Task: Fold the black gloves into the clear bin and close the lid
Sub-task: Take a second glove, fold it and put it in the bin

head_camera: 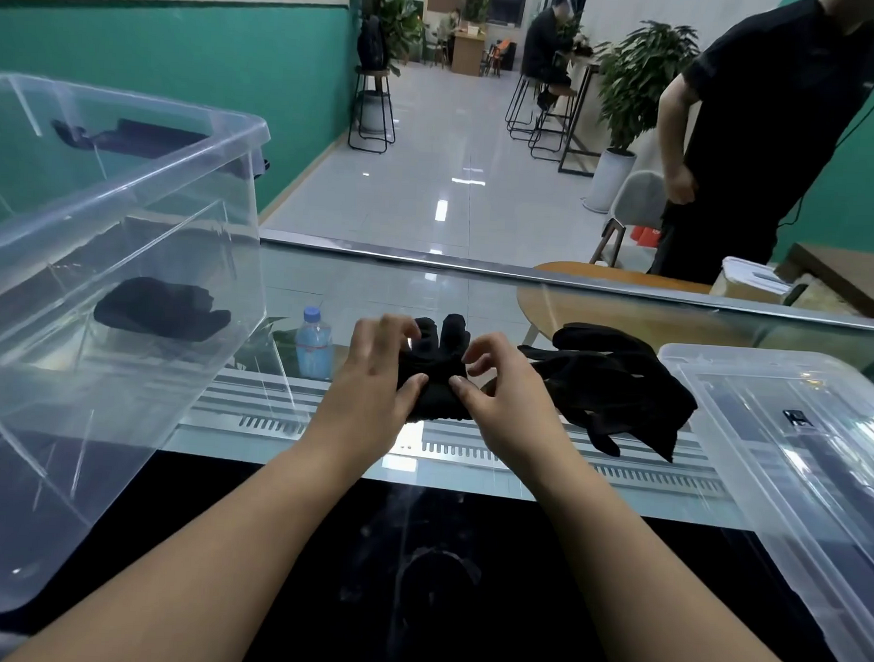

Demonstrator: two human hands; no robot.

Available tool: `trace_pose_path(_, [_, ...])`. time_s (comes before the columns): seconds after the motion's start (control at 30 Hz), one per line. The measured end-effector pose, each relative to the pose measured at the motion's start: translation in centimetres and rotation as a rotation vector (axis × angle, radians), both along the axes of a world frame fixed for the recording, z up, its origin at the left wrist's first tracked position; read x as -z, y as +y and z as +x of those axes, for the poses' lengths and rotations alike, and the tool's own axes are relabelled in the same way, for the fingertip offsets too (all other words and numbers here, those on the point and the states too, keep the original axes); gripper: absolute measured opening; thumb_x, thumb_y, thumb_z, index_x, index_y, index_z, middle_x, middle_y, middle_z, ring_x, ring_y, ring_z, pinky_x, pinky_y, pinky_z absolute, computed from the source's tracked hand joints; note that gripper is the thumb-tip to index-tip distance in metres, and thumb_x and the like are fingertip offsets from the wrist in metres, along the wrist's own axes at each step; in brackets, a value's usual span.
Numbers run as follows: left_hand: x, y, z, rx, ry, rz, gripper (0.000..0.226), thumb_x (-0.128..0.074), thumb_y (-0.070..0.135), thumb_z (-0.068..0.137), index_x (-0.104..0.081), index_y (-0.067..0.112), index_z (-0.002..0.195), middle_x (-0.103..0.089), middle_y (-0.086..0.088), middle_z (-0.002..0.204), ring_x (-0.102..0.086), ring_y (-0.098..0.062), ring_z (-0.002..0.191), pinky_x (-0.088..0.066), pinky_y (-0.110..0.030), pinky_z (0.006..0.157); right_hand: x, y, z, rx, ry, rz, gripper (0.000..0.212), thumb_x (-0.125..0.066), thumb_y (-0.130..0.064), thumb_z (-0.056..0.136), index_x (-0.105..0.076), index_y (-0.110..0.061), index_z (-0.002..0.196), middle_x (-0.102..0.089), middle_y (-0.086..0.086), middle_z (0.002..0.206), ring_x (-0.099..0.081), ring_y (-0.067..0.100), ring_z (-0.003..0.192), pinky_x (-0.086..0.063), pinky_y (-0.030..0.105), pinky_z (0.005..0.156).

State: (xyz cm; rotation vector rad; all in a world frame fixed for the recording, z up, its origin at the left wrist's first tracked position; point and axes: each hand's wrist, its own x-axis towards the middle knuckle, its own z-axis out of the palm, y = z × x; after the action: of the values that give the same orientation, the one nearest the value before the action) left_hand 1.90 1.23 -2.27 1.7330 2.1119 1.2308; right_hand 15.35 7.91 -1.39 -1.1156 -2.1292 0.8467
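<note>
Resting on the glass counter (376,287), a black glove (435,376) is pinched between the curled fingers and thumbs of the left hand (377,373) and right hand (507,392). Just right of the fingers a loose pile of black gloves (619,386) is seen, with the clear lid (793,450) beyond it. Left of the fingers, a folded glove (162,309) is held in the clear bin (128,203). Farther off, a water bottle (314,344) is visible through the glass.
</note>
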Motion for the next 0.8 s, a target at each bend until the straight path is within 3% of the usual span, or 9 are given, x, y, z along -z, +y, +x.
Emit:
trace_pose_path(0.07, [0.0,0.2,-0.2,0.027,0.196,0.05,0.016,-0.057,0.012,0.086,-0.062,0.014,0.102,-0.051,-0.004,0.108,-0.048,-0.021,0.1,-0.043,-0.032,0.087,0.0,0.3,0.0,-0.036,-0.074,0.112,0.008,-0.061,-0.019,0.087,-0.063,-0.023,0.095,-0.052,-0.008,0.098,-0.046,-0.002,0.069,-0.043,0.023,0.077])
trace_pose_path(0.13, [0.1,0.2,-0.5,0.106,0.356,0.03,0.02,-0.054,0.016,0.086,-0.069,0.011,0.098,-0.063,-0.005,0.101,-0.053,-0.026,0.099,-0.048,-0.043,0.086,0.1,0.6,0.2,-0.086,-0.167,0.169,0.019,-0.058,-0.021,0.09,-0.068,-0.016,0.106,-0.055,-0.005,0.108,-0.049,0.003,0.076,-0.044,0.022,0.083])
trace_pose_path(0.2, [-0.2,-0.2,-0.7,0.163,0.326,-0.106,0.033,-0.053,0.033,0.089,-0.064,0.013,0.114,-0.062,0.001,0.111,-0.052,-0.02,0.107,-0.045,-0.039,0.094,-0.1,0.9,0.5,-0.138,-0.232,0.173,0.028,-0.053,-0.023,0.092,-0.065,-0.014,0.116,-0.057,-0.003,0.12,-0.054,0.008,0.098,-0.042,0.024,0.095])
trace_pose_path(0.27, [0.1,-0.6,-1.3,0.21,0.263,-0.212,0.058,-0.059,0.05,0.08,-0.052,0.019,0.128,-0.053,0.008,0.126,-0.045,-0.011,0.119,-0.038,-0.031,0.103,-0.3,1.1,1.2,-0.207,-0.297,0.16,0.036,-0.052,-0.033,0.092,-0.06,-0.018,0.124,-0.055,-0.007,0.13,-0.045,0.009,0.117,-0.035,0.025,0.103])
trace_pose_path(0.33, [0.4,-0.9,-1.6,0.238,0.241,-0.24,0.066,-0.062,0.05,0.078,-0.044,0.023,0.136,-0.045,0.011,0.137,-0.038,-0.007,0.127,-0.032,-0.027,0.109,-0.5,1.1,2.0,-0.267,-0.379,0.143,0.051,-0.058,-0.042,0.086,-0.052,-0.023,0.132,-0.048,-0.014,0.137,-0.033,0.007,0.123,-0.025,0.019,0.102])
trace_pose_path(0.4, [0.5,-1.1,-1.8,0.242,0.222,-0.221,0.058,-0.06,0.038,0.084,-0.041,0.025,0.137,-0.042,0.011,0.142,-0.035,-0.006,0.132,-0.027,-0.022,0.111,-0.7,0.9,2.4,-0.287,-0.413,0.141,0.059,-0.065,-0.042,0.081,-0.047,-0.027,0.135,-0.044,-0.017,0.14,-0.03,0.006,0.125,-0.021,0.016,0.101])
trace_pose_path(0.53, [0.4,-1.2,-2.0,0.289,0.193,-0.167,0.047,-0.057,0.017,0.084,-0.05,0.022,0.13,-0.049,0.013,0.13,-0.044,-0.006,0.125,-0.032,-0.019,0.107,-0.7,0.5,2.2,-0.275,-0.372,0.159,0.042,-0.067,-0.03,0.081,-0.055,-0.028,0.121,-0.049,-0.013,0.137,-0.041,0.006,0.126,-0.032,0.021,0.104])
trace_pose_path(0.67, [0.0,-1.7,-2.1,0.374,0.115,-0.179,0.04,-0.057,0.016,0.08,-0.057,0.024,0.118,-0.048,0.032,0.109,-0.051,0.003,0.106,-0.039,-0.011,0.092,-1.0,-0.3,2.3,-0.289,-0.395,0.115,0.03,-0.065,-0.023,0.077,-0.055,-0.024,0.105,-0.053,-0.009,0.13,-0.049,0.01,0.118,-0.043,0.03,0.097])
trace_pose_path(0.8, [0.2,-1.7,-2.3,0.359,0.118,-0.192,0.045,-0.058,0.013,0.081,-0.054,0.03,0.122,-0.043,0.031,0.119,-0.045,0.009,0.112,-0.032,-0.009,0.095,-1.5,-0.6,2.4,-0.306,-0.402,0.13,0.024,-0.064,-0.021,0.077,-0.057,-0.019,0.1,-0.053,-0.006,0.131,-0.047,0.012,0.122,-0.041,0.029,0.099])
